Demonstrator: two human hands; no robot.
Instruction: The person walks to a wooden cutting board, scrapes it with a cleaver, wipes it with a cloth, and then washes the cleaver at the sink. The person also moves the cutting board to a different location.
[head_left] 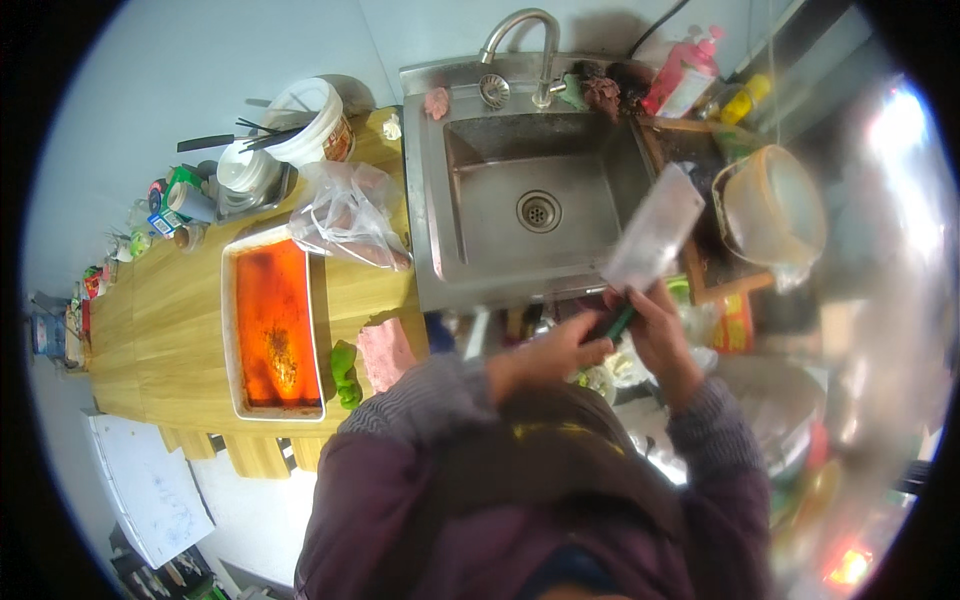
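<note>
A cleaver (655, 230) with a broad metal blade and a dark green handle is held in front of my body, its blade tilted up and to the right over the sink's front right corner. The fingers of my left hand (560, 350) are closed round the handle's lower end. My right hand (655, 330) is closed at the handle's upper part, close to the blade. Ahead of both hands is the steel sink (432, 220), with a drain strainer (540, 211) in its basin. Some of the fingers hide one another and part of the handle.
On the wooden table (170, 310) to the left are a white tray (230, 330) of orange-red liquid, green peppers (345, 375), a pink cloth (385, 352), a plastic bag (350, 210) and white buckets (310, 110). A faucet (545, 50), pink bottle (685, 75) and translucent tub (775, 205) stand around the sink.
</note>
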